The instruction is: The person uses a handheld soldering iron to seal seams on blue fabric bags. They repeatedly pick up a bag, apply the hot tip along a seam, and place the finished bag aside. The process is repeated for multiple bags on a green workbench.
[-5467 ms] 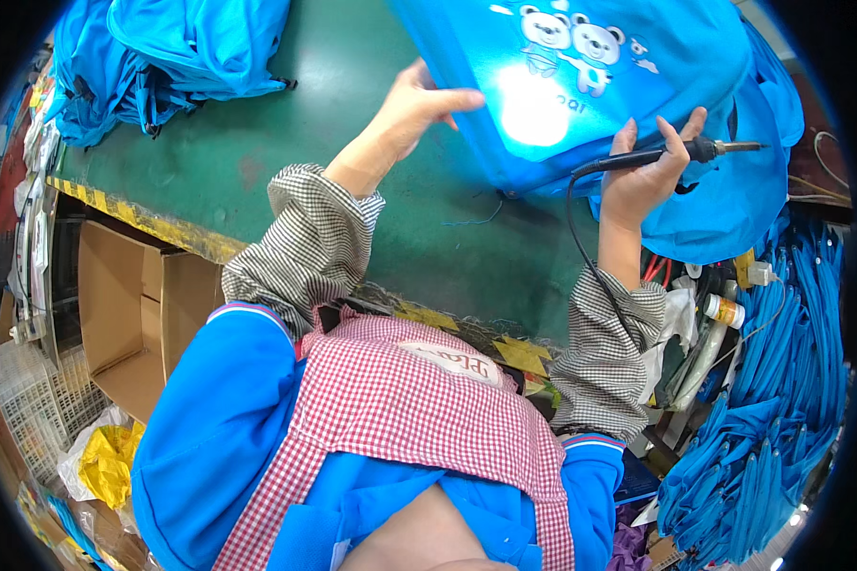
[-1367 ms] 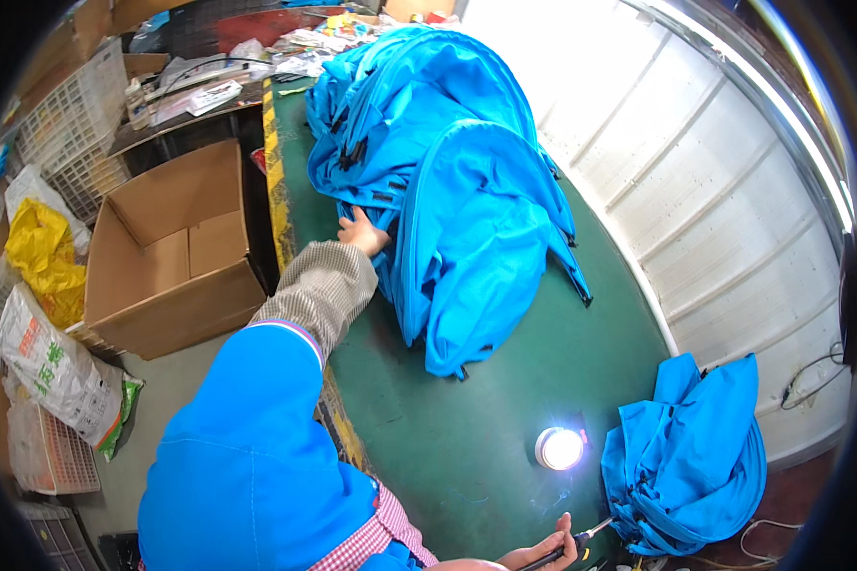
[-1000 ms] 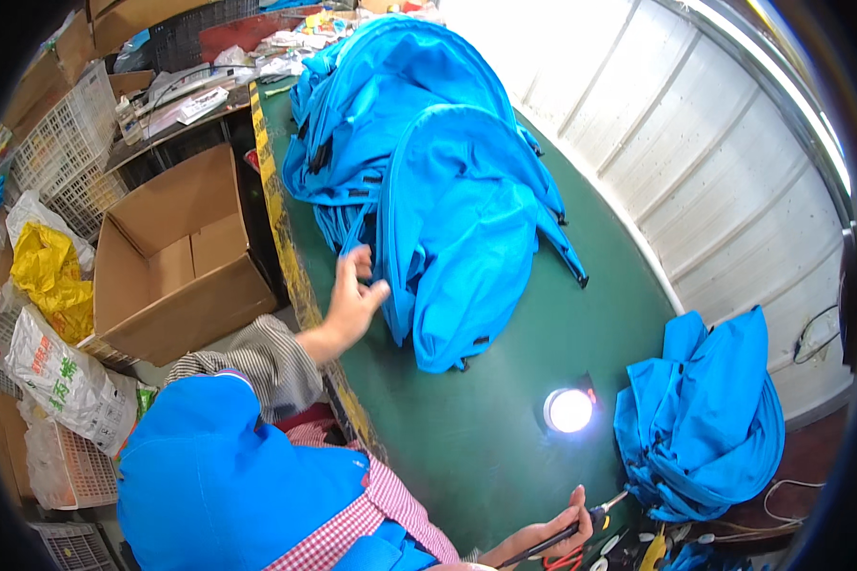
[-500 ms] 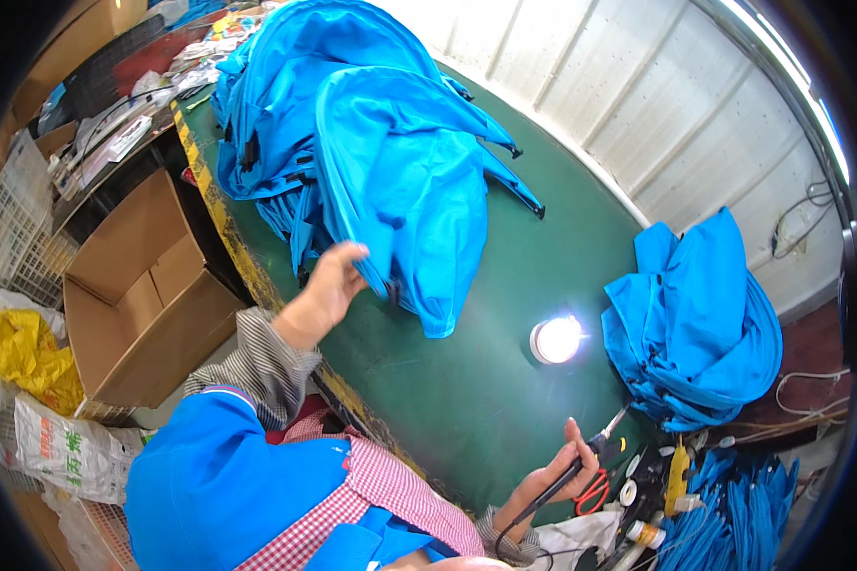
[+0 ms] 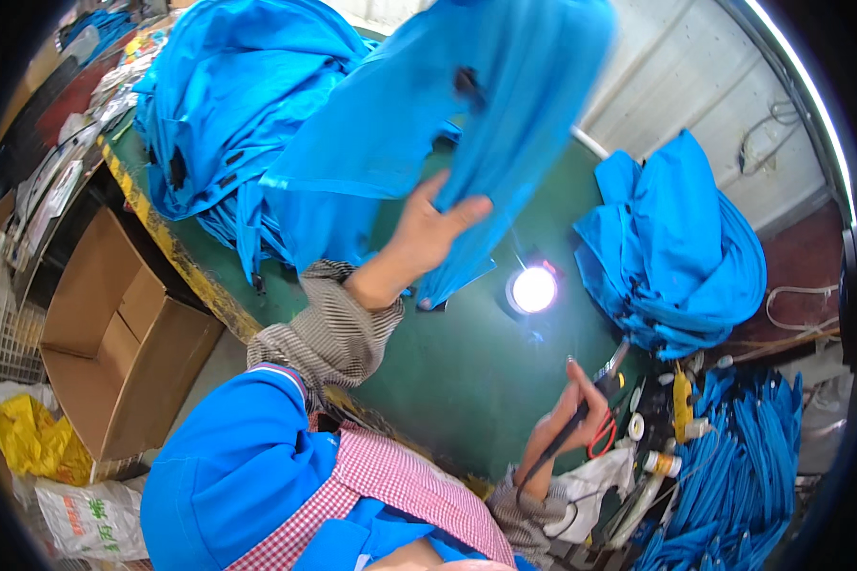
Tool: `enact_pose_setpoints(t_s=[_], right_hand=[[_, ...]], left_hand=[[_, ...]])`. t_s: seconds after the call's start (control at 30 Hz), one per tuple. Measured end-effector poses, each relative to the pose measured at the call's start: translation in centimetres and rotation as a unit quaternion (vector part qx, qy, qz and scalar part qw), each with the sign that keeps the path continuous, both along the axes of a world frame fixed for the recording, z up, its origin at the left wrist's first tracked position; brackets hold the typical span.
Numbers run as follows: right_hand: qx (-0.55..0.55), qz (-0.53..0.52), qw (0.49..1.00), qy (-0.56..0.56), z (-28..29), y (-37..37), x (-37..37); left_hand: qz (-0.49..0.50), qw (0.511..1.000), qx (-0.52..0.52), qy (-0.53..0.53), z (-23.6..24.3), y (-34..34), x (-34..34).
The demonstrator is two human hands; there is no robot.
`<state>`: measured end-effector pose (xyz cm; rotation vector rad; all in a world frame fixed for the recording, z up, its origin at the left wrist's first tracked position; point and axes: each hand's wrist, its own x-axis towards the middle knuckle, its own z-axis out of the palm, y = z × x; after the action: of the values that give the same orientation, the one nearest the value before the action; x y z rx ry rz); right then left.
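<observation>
My left hand (image 5: 417,238) grips a floppy blue fabric piece (image 5: 533,105), thumb on its near side. The piece stands lifted over the green table, its upper end blurred and reaching the top of the view. A dark fitting shows on the fabric. In my right hand (image 5: 569,419) is a soldering iron (image 5: 607,373) with a dark handle, a metal tip and a cord. Its tip points up and right, close to a folded blue fabric bundle (image 5: 676,247). Between my hands, a bright round lamp (image 5: 531,289) shines on the table.
A heap of blue fabric pieces (image 5: 248,105) covers the far left of the green table (image 5: 428,400). An open cardboard box (image 5: 152,381) stands left of the yellow-striped edge. Red-handled scissors (image 5: 602,433), tape rolls and blue strips (image 5: 733,466) lie at the right.
My left hand has moved right with the blue fabric piece, lifting it off the heap. The right hand still holds the soldering iron. The whole view has shifted slightly.
</observation>
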<state>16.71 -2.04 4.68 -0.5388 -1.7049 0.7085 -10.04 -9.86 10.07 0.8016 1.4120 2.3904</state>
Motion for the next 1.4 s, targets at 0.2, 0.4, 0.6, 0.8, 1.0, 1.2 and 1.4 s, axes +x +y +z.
enact_pose_setpoints(t_s=[0.2, 0.4, 0.6, 0.8, 1.0, 1.2, 1.4], right_hand=[[-0.033, 0.020, 0.989, 0.140, -2.0, 6.6, -7.0], [0.033, -0.085, 0.993, 0.077, 0.0, 7.0, -10.2], [0.020, -0.052, 0.996, 0.073, -0.1, 9.2, -8.1], [0.003, -0.045, 0.996, 0.075, 0.3, 8.8, -7.6], [0.018, -0.056, 0.996, 0.068, -0.1, 9.7, -7.2], [0.006, -0.106, 0.994, 0.003, 0.0, 9.2, -5.3], [0.118, -0.153, 0.980, 0.038, 0.2, 1.6, 0.9]], left_hand=[[-0.191, 0.976, -0.034, -0.097, -11.4, 6.2, 4.0], [-0.128, 0.983, -0.062, -0.119, -11.5, 6.9, 9.2], [-0.294, 0.940, -0.117, -0.128, -10.3, 7.2, 8.1], [-0.280, 0.944, -0.131, -0.116, -11.3, 7.3, 9.1], [-0.275, 0.952, -0.129, -0.013, -8.1, 7.3, 9.5], [-0.294, 0.942, -0.155, -0.040, -10.5, 8.8, 9.8], [-0.283, 0.948, -0.146, -0.021, -9.9, 8.0, 9.5]])
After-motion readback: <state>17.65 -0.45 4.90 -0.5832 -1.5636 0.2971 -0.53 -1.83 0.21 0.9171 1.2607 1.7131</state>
